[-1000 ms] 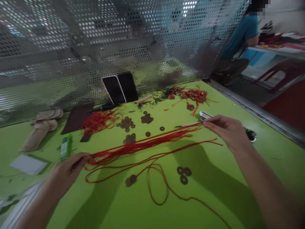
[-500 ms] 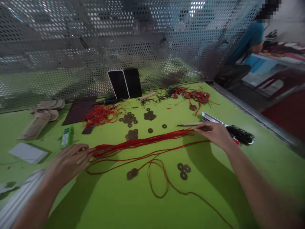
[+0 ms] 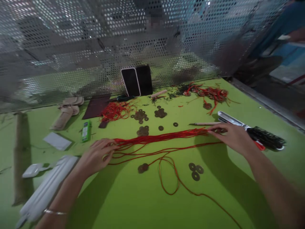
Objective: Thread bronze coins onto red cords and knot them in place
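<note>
A bundle of red cords [image 3: 162, 137] stretches nearly level above the green table. Its left end is pinched by my left hand [image 3: 98, 155], and the fingers of my right hand [image 3: 230, 135] close on its right end. Below the bundle, a looped red cord [image 3: 175, 178] lies loose, its end running to a pair of coins [image 3: 143, 168] with holes. To the right of that loop are three holed coins [image 3: 195, 171]. Behind the bundle lie piles of similar coins [image 3: 140, 116] and a thin brush-like pen [image 3: 205, 123].
A black-bristled brush [image 3: 265, 136] lies beyond my right hand. On the left are a green box [image 3: 86, 131], a white card [image 3: 57, 141] and a white long object [image 3: 50, 187]. Two phones [image 3: 131, 82] lean on the perforated metal screen [image 3: 95, 57]. Red cord scraps [image 3: 116, 110] lie behind.
The camera view has turned left, so the table's things appear farther right. My left hand has slid slightly along the bundle's left end; both hands still grip it.
</note>
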The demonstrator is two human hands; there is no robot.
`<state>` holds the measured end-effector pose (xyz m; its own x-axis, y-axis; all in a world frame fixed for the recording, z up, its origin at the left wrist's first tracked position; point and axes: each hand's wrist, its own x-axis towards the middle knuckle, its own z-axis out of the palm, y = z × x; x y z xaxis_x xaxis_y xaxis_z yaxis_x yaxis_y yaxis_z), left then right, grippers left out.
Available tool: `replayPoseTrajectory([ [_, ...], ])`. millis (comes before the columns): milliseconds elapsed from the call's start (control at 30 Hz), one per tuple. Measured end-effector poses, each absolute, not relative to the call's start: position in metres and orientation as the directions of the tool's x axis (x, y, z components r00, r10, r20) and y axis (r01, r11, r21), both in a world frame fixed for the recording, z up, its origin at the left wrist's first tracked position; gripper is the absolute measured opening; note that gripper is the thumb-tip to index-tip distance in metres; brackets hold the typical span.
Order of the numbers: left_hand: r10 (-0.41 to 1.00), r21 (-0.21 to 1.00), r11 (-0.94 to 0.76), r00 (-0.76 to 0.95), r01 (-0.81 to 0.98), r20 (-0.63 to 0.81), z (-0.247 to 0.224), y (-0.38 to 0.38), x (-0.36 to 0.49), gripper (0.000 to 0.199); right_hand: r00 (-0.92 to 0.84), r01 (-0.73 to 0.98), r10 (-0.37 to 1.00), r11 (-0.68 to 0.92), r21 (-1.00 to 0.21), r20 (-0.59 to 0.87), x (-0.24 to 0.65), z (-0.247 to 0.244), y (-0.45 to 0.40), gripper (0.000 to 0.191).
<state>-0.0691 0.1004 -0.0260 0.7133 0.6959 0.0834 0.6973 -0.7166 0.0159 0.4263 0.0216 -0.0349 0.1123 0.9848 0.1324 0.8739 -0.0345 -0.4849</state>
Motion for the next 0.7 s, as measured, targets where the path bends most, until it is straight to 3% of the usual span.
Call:
replayPoseTrajectory([
  [467, 0.758, -0.144, -0.641, 0.651, 0.754, 0.037, -0.026, 0.102, -0.074, 0.033, 0.203, 0.886, 0.977, -0.158, -0.435, 0.058, 0.427, -0.03, 0.021, 0.023],
  [700, 0.708, -0.261, -0.647, 0.691, 0.717, 0.144, -0.025, 0.104, -0.079, 0.03, 0.265, 0.868, 0.963, -0.213, -0.449, 0.056, 0.438, -0.038, 0.024, 0.025],
])
